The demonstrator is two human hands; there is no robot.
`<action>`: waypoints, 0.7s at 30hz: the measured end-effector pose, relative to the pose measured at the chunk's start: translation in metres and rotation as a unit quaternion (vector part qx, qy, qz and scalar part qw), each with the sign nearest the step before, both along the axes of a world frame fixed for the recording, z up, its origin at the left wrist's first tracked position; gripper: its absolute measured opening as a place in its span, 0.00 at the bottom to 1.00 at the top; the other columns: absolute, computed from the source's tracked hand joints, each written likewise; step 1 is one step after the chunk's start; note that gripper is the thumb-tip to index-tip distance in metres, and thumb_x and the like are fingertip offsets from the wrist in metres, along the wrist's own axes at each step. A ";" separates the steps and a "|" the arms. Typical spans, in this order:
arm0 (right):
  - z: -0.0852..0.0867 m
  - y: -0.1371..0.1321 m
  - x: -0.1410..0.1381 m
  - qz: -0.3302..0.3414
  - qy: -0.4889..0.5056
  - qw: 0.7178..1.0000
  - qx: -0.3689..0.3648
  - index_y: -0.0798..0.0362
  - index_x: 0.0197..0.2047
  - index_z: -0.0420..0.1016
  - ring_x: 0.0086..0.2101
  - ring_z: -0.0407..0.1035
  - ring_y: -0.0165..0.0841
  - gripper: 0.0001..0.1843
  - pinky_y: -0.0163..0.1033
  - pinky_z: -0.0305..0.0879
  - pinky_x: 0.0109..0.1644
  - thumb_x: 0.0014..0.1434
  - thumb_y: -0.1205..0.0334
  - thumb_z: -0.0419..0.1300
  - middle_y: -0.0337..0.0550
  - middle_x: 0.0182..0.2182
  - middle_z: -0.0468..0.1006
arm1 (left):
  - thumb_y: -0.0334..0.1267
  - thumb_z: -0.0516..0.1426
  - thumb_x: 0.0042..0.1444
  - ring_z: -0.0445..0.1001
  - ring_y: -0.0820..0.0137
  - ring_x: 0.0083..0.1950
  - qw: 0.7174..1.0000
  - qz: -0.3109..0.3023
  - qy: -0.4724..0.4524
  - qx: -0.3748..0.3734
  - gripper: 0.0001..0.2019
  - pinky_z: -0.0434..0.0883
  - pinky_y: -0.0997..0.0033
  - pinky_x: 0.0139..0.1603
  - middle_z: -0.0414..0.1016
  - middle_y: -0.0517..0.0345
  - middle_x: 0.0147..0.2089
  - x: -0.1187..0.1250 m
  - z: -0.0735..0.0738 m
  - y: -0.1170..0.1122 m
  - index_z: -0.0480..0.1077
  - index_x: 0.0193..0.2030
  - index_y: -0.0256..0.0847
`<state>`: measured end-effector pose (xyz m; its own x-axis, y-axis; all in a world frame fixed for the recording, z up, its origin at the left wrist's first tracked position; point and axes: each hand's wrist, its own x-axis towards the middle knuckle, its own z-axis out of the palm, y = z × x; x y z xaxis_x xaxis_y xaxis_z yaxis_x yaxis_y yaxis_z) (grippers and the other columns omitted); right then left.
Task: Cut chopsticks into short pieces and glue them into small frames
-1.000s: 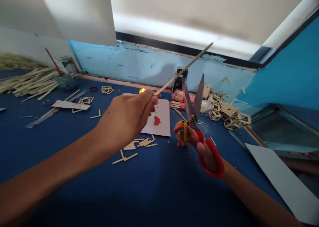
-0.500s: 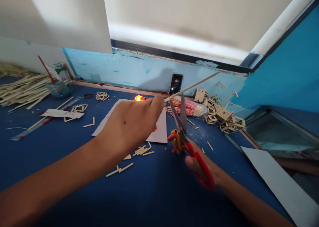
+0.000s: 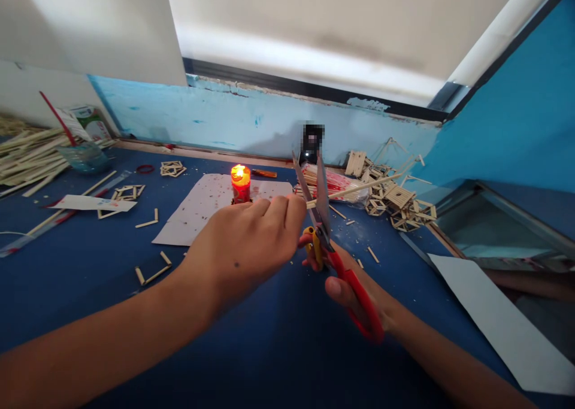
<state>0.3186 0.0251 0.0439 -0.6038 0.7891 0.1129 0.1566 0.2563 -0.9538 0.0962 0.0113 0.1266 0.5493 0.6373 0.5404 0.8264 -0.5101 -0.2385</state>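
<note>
My left hand (image 3: pixel 251 241) is closed around one end of a thin wooden stick (image 3: pixel 362 185), which sticks out to the right past the scissors. My right hand (image 3: pixel 345 277) grips a pair of scissors (image 3: pixel 322 196) with red and yellow handles. Their blades point up and stand apart, with the stick lying between them close to my left fingertips. Behind my left hand a lit red candle (image 3: pixel 241 184) stands on a speckled white sheet (image 3: pixel 188 217). Cut stick pieces (image 3: pixel 155 271) joined at angles lie left of my wrist.
Stick frames (image 3: pixel 399 202) are heaped at the back right, beside a plastic packet of sticks (image 3: pixel 335 181). A phone-like black object (image 3: pixel 312 139) leans on the wall. Long strips (image 3: pixel 36 160) and a blue-green cup (image 3: pixel 83 157) sit at left; a white board (image 3: pixel 498 319) lies at right.
My left hand has lowered slightly, and the stick now sits deeper between the scissor blades at a flatter slant. The candle has come into fuller view as the camera shifted.
</note>
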 end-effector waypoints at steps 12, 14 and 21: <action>-0.006 0.003 -0.004 -0.009 -0.023 0.997 0.069 0.47 0.58 0.70 0.40 0.68 0.40 0.31 0.47 0.67 0.44 0.65 0.32 0.57 0.46 0.45 0.74 | 0.18 0.47 0.61 0.75 0.64 0.22 0.990 0.011 0.099 0.099 0.16 0.64 0.65 0.18 0.71 0.60 0.24 0.005 -0.003 -0.004 0.71 0.35 0.39; -0.009 0.003 -0.007 -0.041 -0.041 0.995 0.076 0.49 0.51 0.72 0.32 0.63 0.36 0.25 0.42 0.63 0.35 0.66 0.36 0.58 0.40 0.34 0.72 | 0.19 0.47 0.63 0.75 0.65 0.22 0.990 0.008 0.098 0.105 0.16 0.65 0.66 0.18 0.70 0.61 0.24 0.007 -0.004 -0.005 0.72 0.35 0.38; -0.011 -0.001 -0.018 -0.109 -0.044 0.990 0.082 0.49 0.34 0.66 0.23 0.53 0.29 0.13 0.36 0.49 0.25 0.61 0.49 0.58 0.35 0.23 0.65 | 0.20 0.45 0.67 0.76 0.66 0.23 0.989 0.010 0.098 0.108 0.18 0.66 0.67 0.20 0.73 0.59 0.25 0.011 -0.009 -0.003 0.73 0.38 0.36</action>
<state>0.3006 0.0241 0.0331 -0.4353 0.8764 0.2058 0.3050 0.3587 -0.8822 0.1077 0.0084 0.1172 0.6457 0.5298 0.5499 0.7628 -0.4144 -0.4965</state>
